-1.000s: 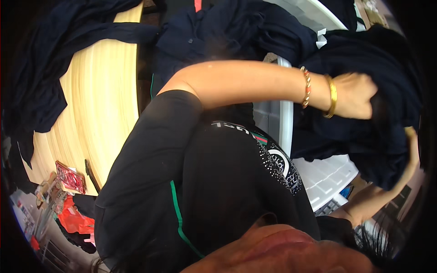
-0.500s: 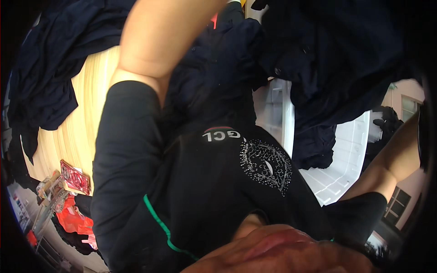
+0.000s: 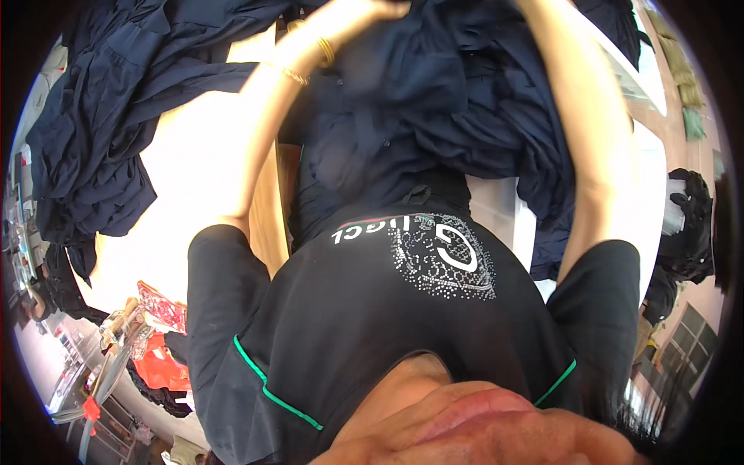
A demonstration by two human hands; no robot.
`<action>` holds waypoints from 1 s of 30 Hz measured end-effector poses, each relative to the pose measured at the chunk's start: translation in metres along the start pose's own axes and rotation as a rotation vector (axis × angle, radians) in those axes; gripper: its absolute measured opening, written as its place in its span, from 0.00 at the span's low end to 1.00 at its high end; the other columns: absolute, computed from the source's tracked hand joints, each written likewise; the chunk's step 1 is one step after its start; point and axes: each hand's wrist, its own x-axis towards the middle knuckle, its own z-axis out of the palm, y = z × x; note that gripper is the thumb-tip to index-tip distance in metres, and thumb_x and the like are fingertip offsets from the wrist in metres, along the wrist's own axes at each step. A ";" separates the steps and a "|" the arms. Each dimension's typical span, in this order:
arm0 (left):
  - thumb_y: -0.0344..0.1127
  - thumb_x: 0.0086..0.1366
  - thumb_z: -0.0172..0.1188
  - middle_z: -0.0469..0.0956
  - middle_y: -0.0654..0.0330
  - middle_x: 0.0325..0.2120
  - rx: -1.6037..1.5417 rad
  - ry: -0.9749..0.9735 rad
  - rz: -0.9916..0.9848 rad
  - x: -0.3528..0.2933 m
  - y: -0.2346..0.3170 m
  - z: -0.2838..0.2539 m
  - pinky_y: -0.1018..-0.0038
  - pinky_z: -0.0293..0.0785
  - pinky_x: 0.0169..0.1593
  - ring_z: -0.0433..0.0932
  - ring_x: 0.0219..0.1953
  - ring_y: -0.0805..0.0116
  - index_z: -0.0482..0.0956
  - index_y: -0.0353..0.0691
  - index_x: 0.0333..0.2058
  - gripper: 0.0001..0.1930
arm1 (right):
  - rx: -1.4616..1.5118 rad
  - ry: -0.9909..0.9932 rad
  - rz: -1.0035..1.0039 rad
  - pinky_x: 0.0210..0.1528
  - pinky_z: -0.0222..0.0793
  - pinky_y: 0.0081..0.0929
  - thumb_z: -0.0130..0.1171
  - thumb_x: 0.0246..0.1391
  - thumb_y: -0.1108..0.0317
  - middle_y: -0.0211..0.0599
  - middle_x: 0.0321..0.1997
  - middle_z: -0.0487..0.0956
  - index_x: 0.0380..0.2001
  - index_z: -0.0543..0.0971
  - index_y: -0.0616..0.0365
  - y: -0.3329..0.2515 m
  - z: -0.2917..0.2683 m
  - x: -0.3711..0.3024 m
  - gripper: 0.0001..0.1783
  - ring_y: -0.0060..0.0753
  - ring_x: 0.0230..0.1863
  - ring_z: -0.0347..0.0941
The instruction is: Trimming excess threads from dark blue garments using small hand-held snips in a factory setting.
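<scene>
Cloth (image 3: 434, 108), dark navy, bunched between forearms (image 3: 590, 108), near left hand (image 3: 370, 10)

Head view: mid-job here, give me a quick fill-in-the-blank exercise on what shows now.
A bangle circles the person's ____ wrist.
The sleeve stripe on the black shirt is ____ in colour.
The white bin stands on the person's ____ side.
The clothes look ____ (lighter or darker) than the table.

Missing words: left; green; right; darker.
</scene>
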 end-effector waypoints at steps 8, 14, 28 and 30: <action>0.66 0.64 0.58 0.83 0.39 0.43 1.177 0.090 -0.326 -0.007 -0.045 -0.022 0.55 0.78 0.53 0.82 0.50 0.41 0.84 0.29 0.41 0.36 | 0.025 -0.326 0.073 0.14 0.64 0.25 0.68 0.58 0.56 0.40 0.29 0.84 0.45 0.82 0.61 0.023 0.041 0.008 0.20 0.30 0.16 0.79; 0.50 0.65 0.67 0.82 0.52 0.48 1.325 0.362 0.431 -0.030 0.019 0.016 0.62 0.80 0.49 0.82 0.50 0.52 0.78 0.42 0.55 0.25 | -0.184 0.124 -0.214 0.22 0.69 0.20 0.67 0.60 0.52 0.37 0.30 0.82 0.49 0.81 0.68 -0.018 -0.055 -0.063 0.27 0.22 0.17 0.74; 0.29 0.41 0.68 0.81 0.60 0.40 0.942 -0.236 0.849 0.004 0.054 0.137 0.64 0.78 0.49 0.81 0.46 0.54 0.77 0.51 0.54 0.35 | 0.175 0.420 0.531 0.24 0.66 0.17 0.73 0.50 0.47 0.33 0.43 0.82 0.62 0.77 0.58 0.141 -0.039 -0.338 0.40 0.16 0.25 0.70; 0.28 0.41 0.68 0.81 0.60 0.40 0.921 -0.217 0.856 -0.003 0.052 0.125 0.64 0.79 0.49 0.81 0.46 0.54 0.77 0.51 0.54 0.35 | 0.330 0.433 0.446 0.36 0.70 0.15 0.72 0.55 0.58 0.27 0.42 0.82 0.60 0.79 0.59 0.160 -0.013 -0.343 0.31 0.12 0.33 0.73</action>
